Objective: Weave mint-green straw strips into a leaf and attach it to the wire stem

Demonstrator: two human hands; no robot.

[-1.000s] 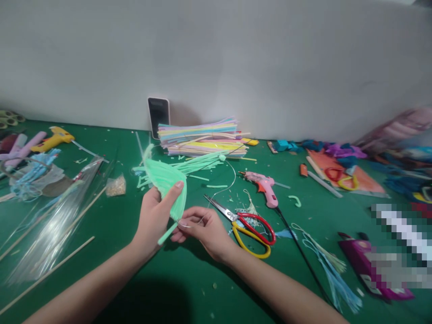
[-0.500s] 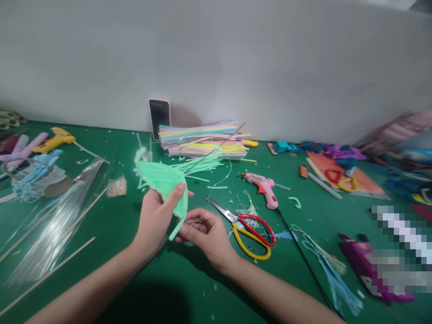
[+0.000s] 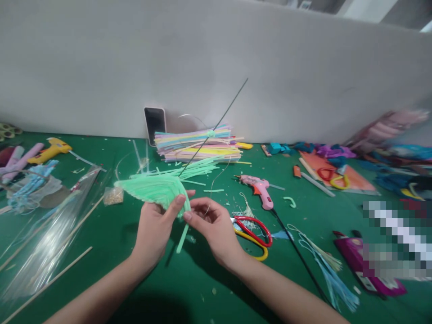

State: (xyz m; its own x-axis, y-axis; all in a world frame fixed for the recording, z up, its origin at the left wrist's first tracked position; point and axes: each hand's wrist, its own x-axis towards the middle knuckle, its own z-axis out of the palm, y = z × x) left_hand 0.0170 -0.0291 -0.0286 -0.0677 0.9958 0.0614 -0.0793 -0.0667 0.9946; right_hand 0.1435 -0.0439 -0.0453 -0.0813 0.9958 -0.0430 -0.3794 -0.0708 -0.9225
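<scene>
My left hand grips a mint-green, wing-shaped piece made of fuzzy pipe cleaners, thumb on top and fingers underneath. One pipe-cleaner end sticks out below its right edge. Close beside it, my right hand is closed in a pinch, the thumb tip touching that edge. A fine wire runs from the right fingers up past a small green tuft. From behind the piece a thin dark rod slants up and right; its lower end is hidden.
Behind stand a bundle of pastel pipe cleaners and a phone against the wall. To the right lie scissors, partly covered by my hand, a pink glue gun and tassels. Plastic sleeves and sticks are left.
The green piece has tilted flatter, its tip swinging left and down, and the rod points higher. My right hand has risen to the piece's edge. The view has shifted slightly.
</scene>
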